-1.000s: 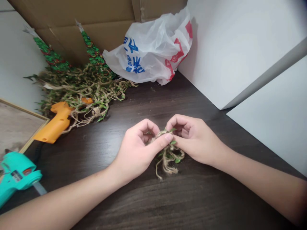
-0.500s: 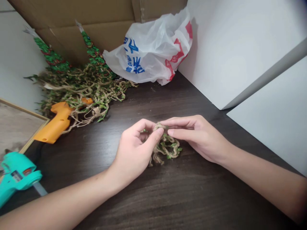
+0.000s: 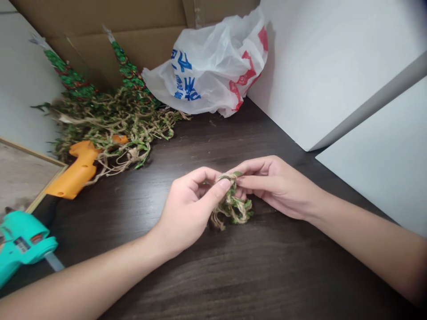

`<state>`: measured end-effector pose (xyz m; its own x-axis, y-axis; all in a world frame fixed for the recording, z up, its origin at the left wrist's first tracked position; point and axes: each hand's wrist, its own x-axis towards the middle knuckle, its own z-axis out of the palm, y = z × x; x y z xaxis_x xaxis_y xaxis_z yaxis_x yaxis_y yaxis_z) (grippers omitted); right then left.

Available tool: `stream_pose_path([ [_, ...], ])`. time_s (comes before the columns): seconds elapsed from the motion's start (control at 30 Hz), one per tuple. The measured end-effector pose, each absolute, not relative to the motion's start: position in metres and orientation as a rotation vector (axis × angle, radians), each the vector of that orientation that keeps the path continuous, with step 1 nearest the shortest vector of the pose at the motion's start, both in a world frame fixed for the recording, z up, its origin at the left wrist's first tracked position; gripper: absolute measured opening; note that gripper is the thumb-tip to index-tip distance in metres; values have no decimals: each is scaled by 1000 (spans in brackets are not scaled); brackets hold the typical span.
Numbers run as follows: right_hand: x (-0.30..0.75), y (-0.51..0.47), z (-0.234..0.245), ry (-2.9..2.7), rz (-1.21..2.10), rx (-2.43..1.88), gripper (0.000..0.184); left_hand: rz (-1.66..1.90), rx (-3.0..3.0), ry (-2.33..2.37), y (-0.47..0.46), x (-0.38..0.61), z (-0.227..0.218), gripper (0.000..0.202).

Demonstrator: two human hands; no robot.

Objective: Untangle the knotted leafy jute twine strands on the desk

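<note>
Two hands close on one small jute twine bundle [image 3: 231, 206] threaded with green leaves. The left hand [image 3: 188, 209] is curled, its thumb and fingers clenched around the top loop, while the right hand [image 3: 273, 186] grasps the same loop from the opposite side, fingers nearly flat and pinching inward. The bundle sits between them, its frayed lower strands hanging to the dark wood table [image 3: 283, 275] or just above it; which one is hard to tell.

Up and to the left of the bundle, well apart from it, lies a loose heap of leafy twine [image 3: 130, 129]. Two tapering green-and-red spikes [image 3: 128, 66] rise from the heap's far side. An orange plastic handle [image 3: 78, 171] lies at its near edge, with strands draped across it. Farther left of the bundle sits a teal hot glue gun [image 3: 23, 240], just beside a wood-framed board [image 3: 26, 178].

Straight beyond the bundle, a white plastic bag [image 3: 207, 66] with blue and red print slumps against a cardboard box [image 3: 116, 26] — bulging, though its contents are hidden. A white panel [image 3: 327, 66] stands just to the bag's right.
</note>
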<state>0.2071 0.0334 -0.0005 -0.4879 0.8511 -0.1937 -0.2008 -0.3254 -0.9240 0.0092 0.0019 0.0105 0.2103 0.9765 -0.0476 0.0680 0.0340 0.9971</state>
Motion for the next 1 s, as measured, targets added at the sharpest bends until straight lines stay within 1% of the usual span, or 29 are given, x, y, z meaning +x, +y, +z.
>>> stream_pose_path([
  [0.1,208,33,0,-1343,1751,-931,17,990,1281,1110,3,8,9,18],
  [0.23,206,33,4,-1487,1622,-981,15,987,1285,1132,3,8,7,18],
  [0.5,203,31,2,-1449,1606,-1069,10,1004,1320,1085,-2,9,10,24],
  [0.57,204,28,4,-1627,1530,-1072,11,990,1336,1087,-2,8,11,23],
  [0.7,208,24,8,-1979,1264,-1067,14,981,1369,1083,-2,7,11,25],
  [0.77,208,26,9,-1916,1269,-1091,15,985,1373,1070,-2,7,10,24],
  [0.83,206,28,10,-1754,1367,-1119,16,987,1370,1057,-3,7,10,23],
  [0.93,201,28,9,-1587,1382,-1129,7,982,1361,1049,-4,7,9,22],
  [1.0,199,27,10,-1586,1302,-1094,14,988,1354,1057,-4,7,9,20],
])
